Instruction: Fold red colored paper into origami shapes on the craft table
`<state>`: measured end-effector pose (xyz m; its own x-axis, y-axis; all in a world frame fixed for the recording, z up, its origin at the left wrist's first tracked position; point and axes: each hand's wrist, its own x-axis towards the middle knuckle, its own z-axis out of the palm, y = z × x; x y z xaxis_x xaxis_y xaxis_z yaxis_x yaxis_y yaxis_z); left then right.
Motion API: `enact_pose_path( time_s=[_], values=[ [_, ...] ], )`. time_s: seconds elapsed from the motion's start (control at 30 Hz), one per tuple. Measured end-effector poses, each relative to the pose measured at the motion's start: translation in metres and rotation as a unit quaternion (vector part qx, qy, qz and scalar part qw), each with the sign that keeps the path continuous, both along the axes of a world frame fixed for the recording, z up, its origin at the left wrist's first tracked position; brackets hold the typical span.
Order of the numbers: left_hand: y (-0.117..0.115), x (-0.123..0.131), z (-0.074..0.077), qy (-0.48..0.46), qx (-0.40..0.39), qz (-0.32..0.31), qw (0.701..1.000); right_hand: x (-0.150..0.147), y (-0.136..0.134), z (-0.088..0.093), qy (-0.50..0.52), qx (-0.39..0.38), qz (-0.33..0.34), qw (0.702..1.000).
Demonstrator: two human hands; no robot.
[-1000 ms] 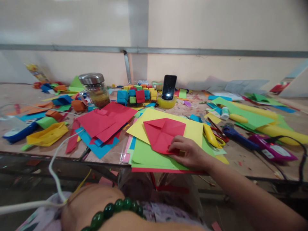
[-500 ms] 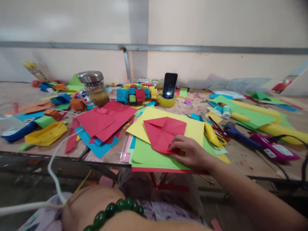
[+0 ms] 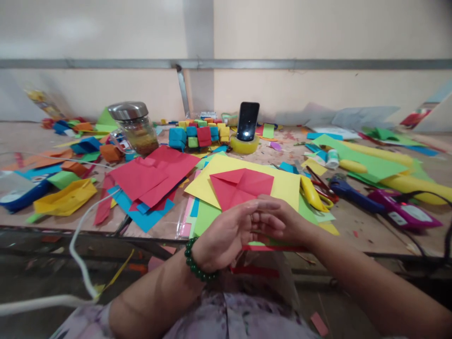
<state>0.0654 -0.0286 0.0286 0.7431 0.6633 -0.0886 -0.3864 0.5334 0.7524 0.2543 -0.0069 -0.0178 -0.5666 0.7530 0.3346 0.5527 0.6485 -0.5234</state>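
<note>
A folded red sheet of paper (image 3: 238, 187), creased and with its top edge turned down, lies on a yellow sheet (image 3: 286, 181) over green paper (image 3: 205, 220). My left hand (image 3: 243, 226), with a green bead bracelet at the wrist, hangs over the near part of the red sheet, fingers loosely curved and apart, nothing in the palm. Behind it, my right hand (image 3: 294, 219) is at the sheet's lower right. Its fingers are mostly covered by my left hand, so their grip is hidden. The near corner of the red sheet is covered too.
To the left lie red sheets (image 3: 151, 179) on blue paper (image 3: 144, 214), with a glass jar mug (image 3: 136, 129) behind. A phone (image 3: 247, 121) leans in a yellow tape roll (image 3: 243, 145). Yellow-handled scissors (image 3: 313, 194) and a glue gun (image 3: 358, 195) lie right. A white cable (image 3: 79, 254) hangs left.
My left hand has risen from below the table edge, over the near part of the red sheet, and meets my right hand. The right hand stays near the sheet's lower right corner.
</note>
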Motion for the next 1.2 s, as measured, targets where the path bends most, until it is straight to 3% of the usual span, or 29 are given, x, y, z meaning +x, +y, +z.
enact_pose_path(
  time_s=[0.13,0.47,0.87,1.2],
  values=[
    [0.009,-0.002,-0.019,0.007,-0.009,-0.01,1.0,0.0,0.0,0.002,-0.016,0.014,0.025,0.999],
    [0.008,-0.003,-0.029,0.029,0.026,0.006,0.999,0.001,-0.001,0.0,0.003,-0.024,0.007,1.0],
    [0.003,-0.006,-0.029,0.03,0.025,-0.042,0.998,0.0,0.001,-0.001,-0.01,-0.01,0.003,1.0],
    [0.001,-0.008,-0.028,0.056,0.091,-0.062,0.992,0.0,0.001,0.002,-0.02,-0.01,0.016,1.0]
  ],
)
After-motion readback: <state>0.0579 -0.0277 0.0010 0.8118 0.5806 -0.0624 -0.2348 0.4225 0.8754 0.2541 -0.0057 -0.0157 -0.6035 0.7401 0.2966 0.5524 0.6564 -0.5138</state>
